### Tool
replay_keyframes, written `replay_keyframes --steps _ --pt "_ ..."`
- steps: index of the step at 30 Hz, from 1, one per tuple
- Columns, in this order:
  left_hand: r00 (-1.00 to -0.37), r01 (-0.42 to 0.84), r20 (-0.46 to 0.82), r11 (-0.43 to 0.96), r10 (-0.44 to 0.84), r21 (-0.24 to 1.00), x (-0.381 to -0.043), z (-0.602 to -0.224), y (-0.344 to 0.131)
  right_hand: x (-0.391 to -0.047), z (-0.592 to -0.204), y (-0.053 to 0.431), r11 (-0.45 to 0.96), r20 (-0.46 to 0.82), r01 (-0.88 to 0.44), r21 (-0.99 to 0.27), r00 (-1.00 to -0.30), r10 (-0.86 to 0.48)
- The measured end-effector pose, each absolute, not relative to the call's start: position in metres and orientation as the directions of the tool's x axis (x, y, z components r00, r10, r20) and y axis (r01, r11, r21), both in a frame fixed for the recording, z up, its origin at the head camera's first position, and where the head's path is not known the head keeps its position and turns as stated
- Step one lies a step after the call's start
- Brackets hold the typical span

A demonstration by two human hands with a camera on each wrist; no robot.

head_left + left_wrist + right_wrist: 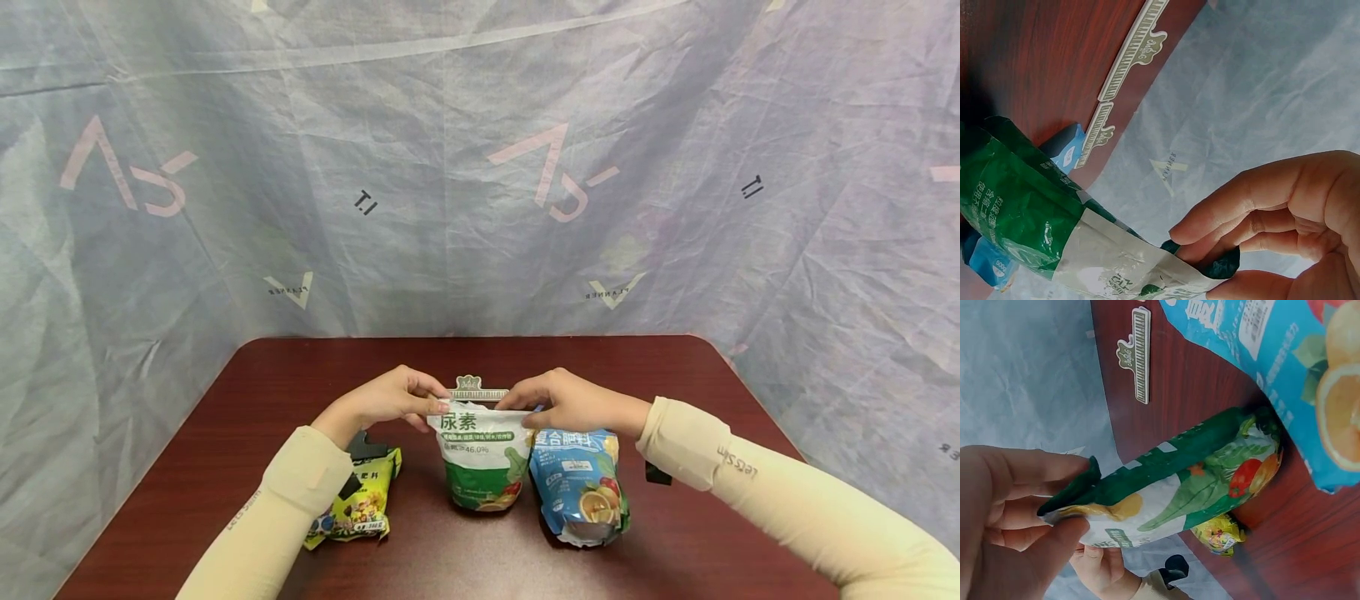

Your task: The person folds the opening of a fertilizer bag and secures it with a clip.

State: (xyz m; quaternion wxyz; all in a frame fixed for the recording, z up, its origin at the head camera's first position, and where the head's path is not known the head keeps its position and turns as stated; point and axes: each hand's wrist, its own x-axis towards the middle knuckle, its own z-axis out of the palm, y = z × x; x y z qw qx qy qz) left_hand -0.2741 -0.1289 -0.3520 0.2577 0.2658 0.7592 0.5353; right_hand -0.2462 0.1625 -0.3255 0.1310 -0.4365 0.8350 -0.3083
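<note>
A white-and-green urea fertilizer bag [483, 467] stands upright near the middle of the table, between both hands. My left hand [393, 398] pinches its top left corner between thumb and fingers; the left wrist view shows some fingertips inside the fold of the bag's top edge [1225, 265]. At the opposite top corner, my right hand [566, 402] pinches the edge with its thumb in front. Close to the right hand is a blue fertilizer bag [577, 487] with orange pictures. A yellow-green fertilizer bag [363, 504] lies below the left wrist, partly covered by it.
Behind the urea bag, flat cream strips with ridged edges and small green crests [1141, 53] lie near the far table edge. The dark red table [300, 375] ends at a grey cloth backdrop [450, 208]. Dark wrist-worn gear [658, 473] shows beneath the right wrist.
</note>
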Motion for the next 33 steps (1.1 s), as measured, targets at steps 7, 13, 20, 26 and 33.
replay_keyframes --steps 7,13,20,26,33 --pt "-0.734 0.121 -0.119 0.301 0.668 0.946 -0.273 -0.351 -0.129 -0.252 -0.320 0.161 0.427 -0.031 -0.549 -0.719 -0.589 -0.808" --pt "-0.736 0.134 -0.118 0.314 0.667 0.940 -0.272 -0.351 -0.130 -0.255 -0.319 0.159 0.441 -0.084 -0.477 -0.760 -0.601 -0.795" --pt "-0.742 0.157 -0.126 0.353 0.658 0.922 -0.272 -0.350 -0.130 -0.254 -0.317 0.159 0.436 -0.097 -0.457 -0.775 -0.596 -0.797" --pt "-0.748 0.213 -0.114 0.399 0.654 0.892 -0.269 -0.347 -0.130 -0.255 -0.318 0.159 0.434 -0.097 -0.451 -0.780 -0.599 -0.795" --pt "-0.773 0.312 -0.076 0.482 0.630 0.819 -0.263 -0.341 -0.127 -0.255 -0.319 0.159 0.428 -0.103 -0.421 -0.800 -0.607 -0.788"
